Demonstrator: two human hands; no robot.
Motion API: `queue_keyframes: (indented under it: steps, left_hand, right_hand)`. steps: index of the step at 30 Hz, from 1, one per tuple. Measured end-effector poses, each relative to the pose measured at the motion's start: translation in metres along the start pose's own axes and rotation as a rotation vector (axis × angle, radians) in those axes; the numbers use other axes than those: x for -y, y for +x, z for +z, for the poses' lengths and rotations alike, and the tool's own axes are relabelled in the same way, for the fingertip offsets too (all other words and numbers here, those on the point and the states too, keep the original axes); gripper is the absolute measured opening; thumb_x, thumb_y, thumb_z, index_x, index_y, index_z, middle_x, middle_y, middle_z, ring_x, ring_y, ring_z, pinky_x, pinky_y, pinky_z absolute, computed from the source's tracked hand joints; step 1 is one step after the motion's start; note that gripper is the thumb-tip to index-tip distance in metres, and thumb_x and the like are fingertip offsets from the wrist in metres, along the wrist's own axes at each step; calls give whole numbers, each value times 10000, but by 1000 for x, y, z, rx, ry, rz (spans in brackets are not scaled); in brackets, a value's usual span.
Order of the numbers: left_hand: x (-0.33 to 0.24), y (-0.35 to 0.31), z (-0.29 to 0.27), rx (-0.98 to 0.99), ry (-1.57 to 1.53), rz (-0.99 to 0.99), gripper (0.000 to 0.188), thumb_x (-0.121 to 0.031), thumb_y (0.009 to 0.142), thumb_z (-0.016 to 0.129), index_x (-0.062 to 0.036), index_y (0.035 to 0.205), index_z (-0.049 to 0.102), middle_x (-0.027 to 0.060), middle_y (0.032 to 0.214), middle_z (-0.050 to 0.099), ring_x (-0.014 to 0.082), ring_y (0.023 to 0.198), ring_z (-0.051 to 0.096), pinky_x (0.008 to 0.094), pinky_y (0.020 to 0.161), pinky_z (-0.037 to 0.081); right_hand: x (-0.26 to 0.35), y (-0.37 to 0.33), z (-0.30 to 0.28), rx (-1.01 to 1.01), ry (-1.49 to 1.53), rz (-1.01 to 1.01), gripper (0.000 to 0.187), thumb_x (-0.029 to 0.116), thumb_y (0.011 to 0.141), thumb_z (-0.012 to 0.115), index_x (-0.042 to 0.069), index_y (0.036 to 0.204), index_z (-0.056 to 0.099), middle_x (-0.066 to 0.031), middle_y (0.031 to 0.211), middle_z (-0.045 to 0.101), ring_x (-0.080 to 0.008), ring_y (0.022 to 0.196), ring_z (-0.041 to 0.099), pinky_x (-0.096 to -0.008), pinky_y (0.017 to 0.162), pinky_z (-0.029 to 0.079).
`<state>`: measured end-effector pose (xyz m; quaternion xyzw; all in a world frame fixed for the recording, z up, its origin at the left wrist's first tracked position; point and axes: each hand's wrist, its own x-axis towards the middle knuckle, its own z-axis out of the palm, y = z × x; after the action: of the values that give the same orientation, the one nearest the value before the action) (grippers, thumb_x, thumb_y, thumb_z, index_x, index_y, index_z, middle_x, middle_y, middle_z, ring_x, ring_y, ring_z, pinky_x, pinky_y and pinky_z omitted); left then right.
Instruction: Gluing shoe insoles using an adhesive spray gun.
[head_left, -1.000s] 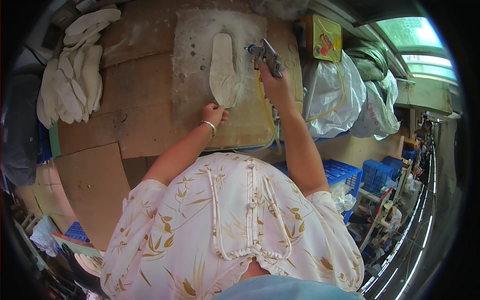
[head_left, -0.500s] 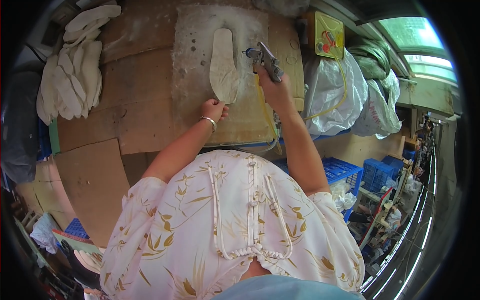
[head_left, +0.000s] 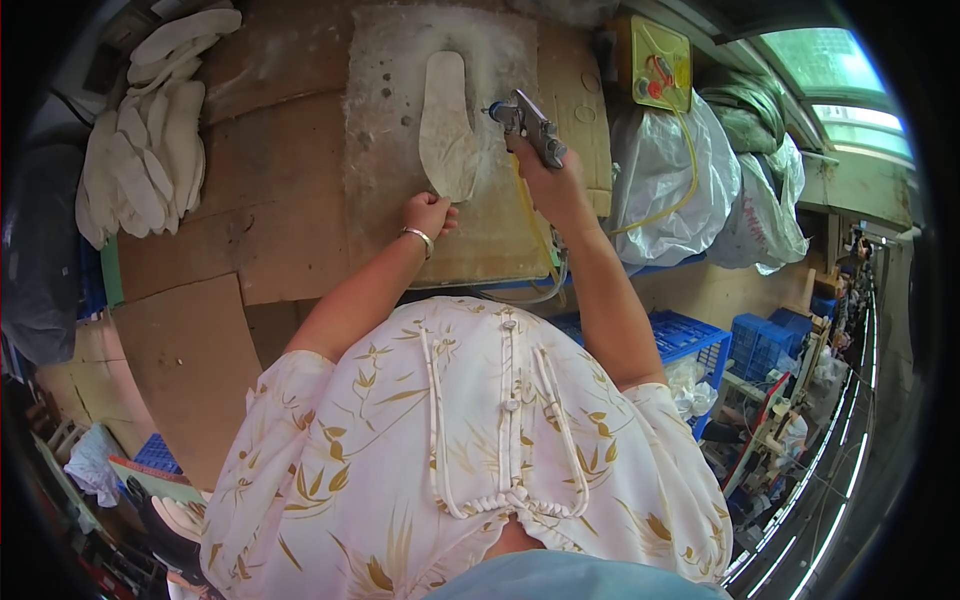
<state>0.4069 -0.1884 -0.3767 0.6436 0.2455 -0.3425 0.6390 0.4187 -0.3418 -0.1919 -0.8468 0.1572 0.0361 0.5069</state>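
Observation:
A single off-white insole (head_left: 446, 122) lies lengthwise on a stained board (head_left: 385, 150) on the cardboard-covered table. My left hand (head_left: 430, 214) pinches the near tip of the insole between closed fingers. In my right hand (head_left: 556, 182) is a metal spray gun (head_left: 528, 128), its blue-ringed nozzle pointing left toward the insole from just beside it. A yellow hose (head_left: 528, 215) hangs from the gun. The fingers around the handle are partly hidden.
At the far left lies a pile of insoles (head_left: 150, 150). A yellow can (head_left: 660, 65) with a hose stands at the back right, behind a clear plastic bag (head_left: 665, 185). Blue crates (head_left: 690, 340) sit below the table's right side. Cardboard (head_left: 185, 360) covers the near left.
Both hands hold nearly the same places. The gun has tilted slightly, and the whole view has shifted a little.

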Motion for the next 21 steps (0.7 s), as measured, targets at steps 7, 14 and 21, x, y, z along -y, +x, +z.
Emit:
queue_keyframes:
  steps: [7,14,21]
  left_hand:
    - [0,-1,0,2,-9,0,142,-195,839,516,-56,809,520,60,778,636,116,557,600,211,427,443]
    - [-1,-2,0,-1,-26,-7,143,-195,840,518,-55,814,523,63,787,636,123,574,608,209,430,455]
    - [-1,-6,2,0,-90,-4,125,-171,834,528,-48,816,524,84,794,629,145,590,618,216,430,470]
  right_hand:
    - [-11,-32,-2,123,-25,-18,244,238,816,579,-3,806,545,-40,596,466,-120,562,385,-283,531,361]
    - [-13,-55,-8,207,-10,88,219,224,817,577,7,836,555,-48,596,469,-126,560,391,-281,538,367]
    - [-16,-20,-8,95,-2,-44,221,211,816,572,-6,805,536,-51,579,449,-121,553,379,-288,524,362]
